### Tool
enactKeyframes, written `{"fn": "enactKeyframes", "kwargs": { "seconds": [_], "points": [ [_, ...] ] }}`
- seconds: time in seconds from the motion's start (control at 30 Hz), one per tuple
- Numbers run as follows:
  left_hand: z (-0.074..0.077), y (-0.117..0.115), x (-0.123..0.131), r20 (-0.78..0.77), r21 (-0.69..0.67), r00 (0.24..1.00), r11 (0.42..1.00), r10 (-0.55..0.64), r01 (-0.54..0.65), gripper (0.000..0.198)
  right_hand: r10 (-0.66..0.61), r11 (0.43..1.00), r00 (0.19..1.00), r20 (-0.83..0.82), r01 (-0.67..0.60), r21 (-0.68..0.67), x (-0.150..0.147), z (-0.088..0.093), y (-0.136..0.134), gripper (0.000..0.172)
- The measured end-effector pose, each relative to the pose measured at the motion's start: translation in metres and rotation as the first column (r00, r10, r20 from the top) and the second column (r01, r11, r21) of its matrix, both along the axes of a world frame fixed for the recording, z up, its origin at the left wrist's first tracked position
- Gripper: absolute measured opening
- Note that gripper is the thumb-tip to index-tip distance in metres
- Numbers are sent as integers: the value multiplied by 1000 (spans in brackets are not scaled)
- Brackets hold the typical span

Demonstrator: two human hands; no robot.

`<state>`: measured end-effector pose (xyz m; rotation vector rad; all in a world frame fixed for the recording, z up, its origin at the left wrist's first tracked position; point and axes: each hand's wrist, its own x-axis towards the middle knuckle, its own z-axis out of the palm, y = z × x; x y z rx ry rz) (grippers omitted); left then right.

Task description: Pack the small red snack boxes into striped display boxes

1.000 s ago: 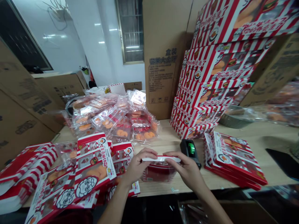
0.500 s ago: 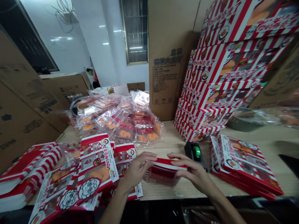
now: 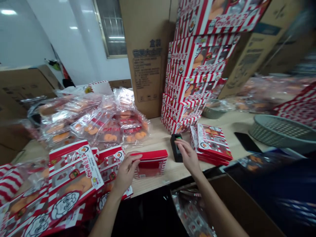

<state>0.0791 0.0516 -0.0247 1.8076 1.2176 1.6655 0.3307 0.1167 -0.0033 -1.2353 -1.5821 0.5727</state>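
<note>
My left hand (image 3: pixel 125 172) grips the left end of a red-and-white striped cardboard box (image 3: pixel 151 164), which has a clear window and rests on the light wooden table (image 3: pixel 158 171). My right hand (image 3: pixel 189 155) is apart from that box. Its fingertips reach the edge of a black tape dispenser (image 3: pixel 176 148), which stands upright on the table. Its green part is hidden from this angle. My right hand shows no clear grip on the dispenser.
Striped boxes lie in stacks at left (image 3: pixel 74 174), centre right (image 3: pixel 212 143) and back (image 3: pixel 187 79). Clear bagged orange sweets (image 3: pixel 98 121) are heaped behind. A grey-green basket (image 3: pixel 278 131) and black phone (image 3: pixel 247 142) lie right; an open carton (image 3: pixel 237 204) sits below the table edge.
My right hand has left the box and moved onto the dispenser. The box now lies flat under my left hand. The view has swung left, bringing the basket and phone in.
</note>
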Motion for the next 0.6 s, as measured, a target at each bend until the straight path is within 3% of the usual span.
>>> {"fn": "enactKeyframes", "kwargs": {
  "seconds": [0.07, 0.1, 0.3, 0.43, 0.6],
  "points": [
    [0, 0, 0, -10, -25, 1000, 1000, 14, -14, 19, -238, 969, 971, 6, 237, -69, 22, -14, 13, 28],
    [0, 0, 0, -15, -40, 1000, 999, 25, -26, 19, -272, 956, 962, 13, 271, -114, 31, -21, 19, 26],
    [-3, 2, -2, -36, -71, 997, 995, 66, -68, 21, -249, 914, 963, -101, 199, -354, 49, -43, 27, 25],
    [-1, 4, 1, -55, -34, 994, 995, 91, -93, 20, -268, 928, 935, -235, 184, -325, 42, -58, 5, 37],
    [11, 6, 15, -120, 24, 989, 996, 85, -83, 13, -301, 943, 921, -249, 247, -225, 27, -77, -6, 46]
  ]
}}
